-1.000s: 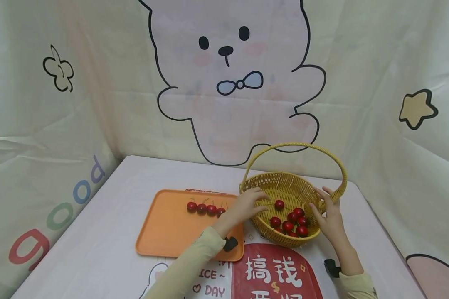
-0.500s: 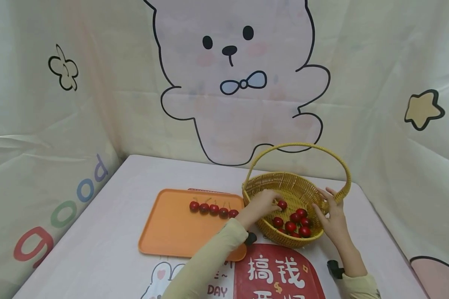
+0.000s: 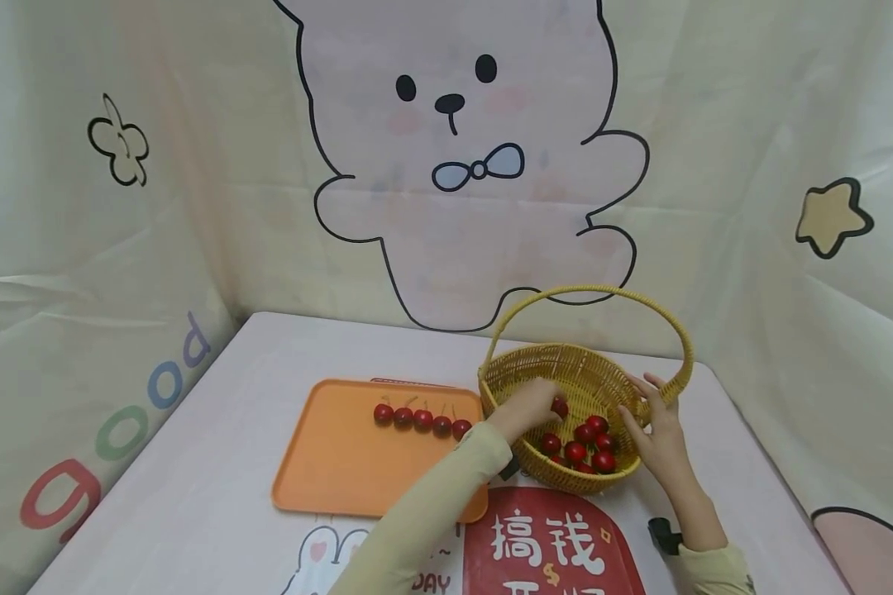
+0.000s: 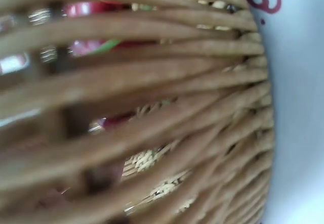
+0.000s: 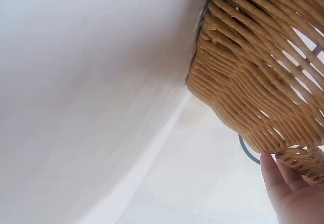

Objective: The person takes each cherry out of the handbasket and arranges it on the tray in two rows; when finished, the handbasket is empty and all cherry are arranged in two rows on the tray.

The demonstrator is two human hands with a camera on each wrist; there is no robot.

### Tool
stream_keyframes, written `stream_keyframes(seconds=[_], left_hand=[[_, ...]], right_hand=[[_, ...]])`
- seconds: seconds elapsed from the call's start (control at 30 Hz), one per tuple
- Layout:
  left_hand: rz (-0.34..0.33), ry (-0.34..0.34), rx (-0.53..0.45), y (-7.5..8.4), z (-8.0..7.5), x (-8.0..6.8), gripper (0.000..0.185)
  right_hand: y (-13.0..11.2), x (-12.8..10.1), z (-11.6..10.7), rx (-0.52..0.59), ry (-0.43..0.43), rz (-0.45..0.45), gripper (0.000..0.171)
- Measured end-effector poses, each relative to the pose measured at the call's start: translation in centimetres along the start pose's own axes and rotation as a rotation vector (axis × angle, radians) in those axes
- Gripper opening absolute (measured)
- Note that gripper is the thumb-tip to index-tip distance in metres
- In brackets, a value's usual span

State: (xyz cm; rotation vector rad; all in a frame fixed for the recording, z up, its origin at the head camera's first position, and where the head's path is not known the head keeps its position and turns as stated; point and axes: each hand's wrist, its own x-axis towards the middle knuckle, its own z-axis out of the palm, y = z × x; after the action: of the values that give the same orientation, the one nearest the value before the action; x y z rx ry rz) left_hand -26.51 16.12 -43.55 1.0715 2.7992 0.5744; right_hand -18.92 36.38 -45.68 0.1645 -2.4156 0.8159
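A woven yellow basket [image 3: 513,372] with a tall hoop handle stands on the table and holds several red cherries [image 3: 582,442]. My left hand [image 3: 527,405] reaches over its left rim, fingers curled on one cherry [image 3: 561,406] that it partly hides. My right hand [image 3: 656,430] grips the right rim, thumb inside and fingers outside. To the left, an orange tray [image 3: 327,471] carries a row of several cherries [image 3: 421,418]. The left wrist view shows the basket weave [image 4: 202,133] up close, with red cherries [image 4: 91,9] behind the gaps. In the right wrist view, fingertips [image 5: 283,188] touch the basket wall [image 5: 253,82].
The table is covered by a white printed cloth [image 3: 216,413] with a red panel [image 3: 551,537] at the front. Cartoon curtains [image 3: 454,165] close in the back and both sides. A small black object [image 3: 662,533] lies by my right wrist.
My left hand has moved right from the tray's edge into the basket and closed on a cherry. The right hand stays on the rim.
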Motion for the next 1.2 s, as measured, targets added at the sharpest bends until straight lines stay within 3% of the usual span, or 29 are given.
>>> stream_keyframes(seconds=[0.23,0.5,0.73,1.2], left_hand=[[0.008,-0.017,0.029,-0.2,1.1,0.9,0.022],[0.012,-0.02,0.017,0.1,0.9,0.5,0.02],[0.047,0.08,0.105,0.2,0.6,0.2,0.026],[0.087,0.202,0.05,-0.3,-0.9,-2.6,0.032]], right_hand=[[-0.1,0.0,-0.1,-0.01,-0.006,0.001,0.053],[-0.2,0.0,-0.2,-0.009,-0.01,0.003,0.054],[-0.1,-0.1,-0.2,-0.018,-0.01,0.002,0.055],[-0.2,-0.1,-0.2,-0.016,0.001,-0.007,0.057]])
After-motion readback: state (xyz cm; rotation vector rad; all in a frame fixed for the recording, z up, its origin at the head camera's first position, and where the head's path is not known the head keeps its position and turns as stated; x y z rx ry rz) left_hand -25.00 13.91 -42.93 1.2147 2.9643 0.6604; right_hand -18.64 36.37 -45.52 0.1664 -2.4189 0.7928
